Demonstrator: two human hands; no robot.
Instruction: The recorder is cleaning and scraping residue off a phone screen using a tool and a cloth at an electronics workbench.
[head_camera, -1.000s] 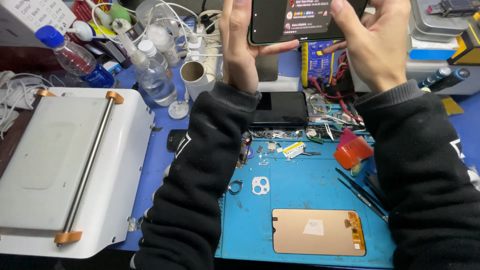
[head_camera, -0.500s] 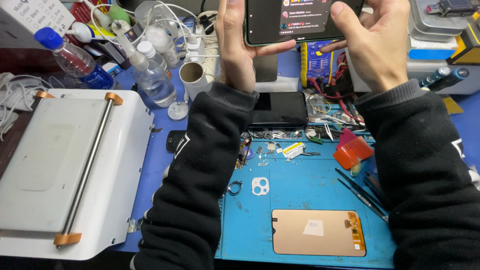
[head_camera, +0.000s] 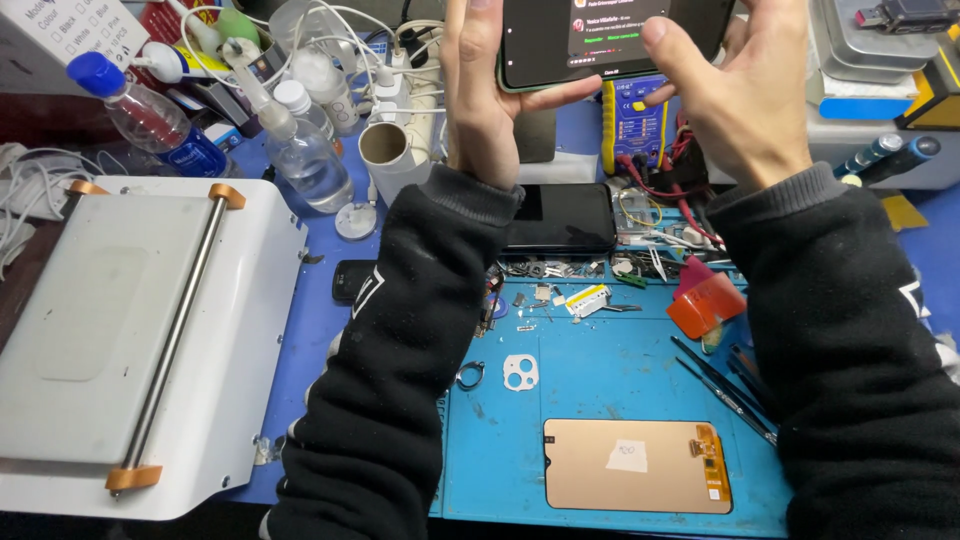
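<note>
Two hands in view, both raised over the bench at the top of the frame. Left hand (head_camera: 487, 95) grips the left edge of one lit smartphone (head_camera: 610, 35), thumb laid along the lower edge, fingers wrapped behind. Right hand (head_camera: 735, 95) is at the phone's right side, thumb tip resting on the screen; its other fingers are hidden behind the phone, so how firmly it holds cannot be told. The phone is held sideways in the air, screen toward the camera, well above the blue work mat (head_camera: 600, 380). Counted on the bench: one dark phone (head_camera: 560, 218) lying flat just beyond the mat; one copper-backed display panel (head_camera: 637, 466) near the mat's front edge; one white camera-lens frame (head_camera: 520, 373) with one small ring (head_camera: 471, 376) beside it; one orange pick (head_camera: 706, 303); one white separator machine (head_camera: 140, 340) on the left; three clear bottles, one with a blue cap (head_camera: 150, 120); one cardboard tube (head_camera: 385, 150). Versus half a second earlier: the held phone sits slightly higher, more of it cut off by the frame top; bench items unchanged.
</note>
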